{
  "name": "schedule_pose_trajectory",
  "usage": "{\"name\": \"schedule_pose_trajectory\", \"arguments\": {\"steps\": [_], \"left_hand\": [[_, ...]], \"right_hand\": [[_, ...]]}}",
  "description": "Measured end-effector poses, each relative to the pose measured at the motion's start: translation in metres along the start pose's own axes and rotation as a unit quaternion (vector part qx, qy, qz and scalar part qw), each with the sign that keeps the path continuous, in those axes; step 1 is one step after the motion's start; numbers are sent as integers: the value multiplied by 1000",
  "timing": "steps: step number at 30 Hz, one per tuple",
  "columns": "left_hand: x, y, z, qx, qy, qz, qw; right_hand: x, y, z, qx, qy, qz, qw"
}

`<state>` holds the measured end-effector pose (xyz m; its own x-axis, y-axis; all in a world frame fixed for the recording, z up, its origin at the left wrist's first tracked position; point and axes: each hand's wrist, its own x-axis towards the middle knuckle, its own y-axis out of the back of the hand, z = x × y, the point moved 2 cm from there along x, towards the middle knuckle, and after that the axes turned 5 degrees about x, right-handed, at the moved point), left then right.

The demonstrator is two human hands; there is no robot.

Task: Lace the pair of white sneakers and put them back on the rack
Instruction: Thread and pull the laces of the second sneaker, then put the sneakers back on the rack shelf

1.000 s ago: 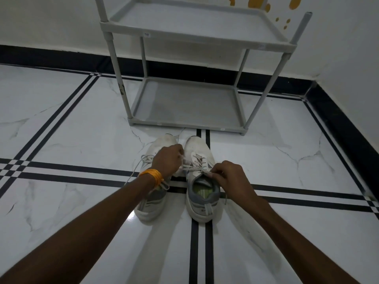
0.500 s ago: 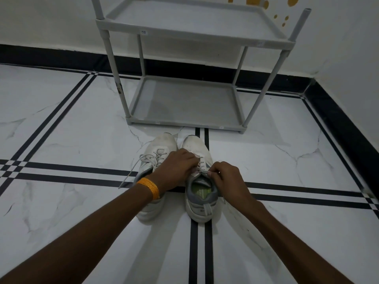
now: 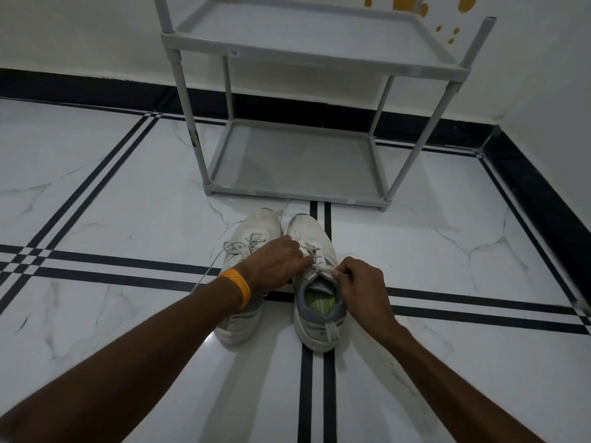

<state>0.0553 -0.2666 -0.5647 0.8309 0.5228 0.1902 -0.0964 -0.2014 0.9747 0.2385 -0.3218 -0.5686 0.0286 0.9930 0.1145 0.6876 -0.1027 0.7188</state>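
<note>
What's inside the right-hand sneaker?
Inside the right sneaker a green insole shows at the heel opening. Further in, toward the toe, the tongue and upper cover everything, so nothing there can be seen.

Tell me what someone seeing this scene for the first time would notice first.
Two bare hands meet over a pair of white sneakers on the floor: the left hand and the right hand both pinch laces on the right sneaker, while the left sneaker beside it trails a loose lace. An orange wristband stands out on the left wrist. Just beyond the toes stands a grey two-tier rack, both shelves bare.
</note>
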Motion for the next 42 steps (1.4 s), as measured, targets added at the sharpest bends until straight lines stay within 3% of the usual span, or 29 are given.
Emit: {"name": "schedule_pose_trajectory", "arguments": {"steps": [7, 10, 13, 15, 17, 19, 23, 29, 35, 42], "left_hand": [[2, 1, 3, -9, 31, 1, 999], [-14, 17, -1, -78, 164, 18, 983], [-57, 35, -22, -176, 362, 22, 915], [-89, 36, -35, -202, 456, -49, 865], [-105, 28, -35, -277, 499, -160, 806], [-107, 14, -28, -297, 498, -228, 783], [-96, -5, -23, -262, 526, -144, 796], [-78, 7, -8, -272, 466, -14, 842], [-60, 75, -4, -313, 458, 4, 832], [-42, 203, -11, -326, 446, 9, 833]], "right_hand": [[-1, 2, 1, 68, -55, -15, 996], [0, 15, 1, 143, -101, -65, 982], [-3, 21, -4, 224, -207, -164, 938], [-2, 17, -6, 176, -224, -203, 937], [4, 10, -7, 105, -199, -221, 949], [10, 0, -5, 56, -177, -224, 957], [13, -23, -5, 6, -113, -174, 978], [9, -16, 0, 69, -49, -105, 991], [8, 43, -40, 79, -21, -99, 992], [11, 145, -129, 58, -31, -104, 992]]}}
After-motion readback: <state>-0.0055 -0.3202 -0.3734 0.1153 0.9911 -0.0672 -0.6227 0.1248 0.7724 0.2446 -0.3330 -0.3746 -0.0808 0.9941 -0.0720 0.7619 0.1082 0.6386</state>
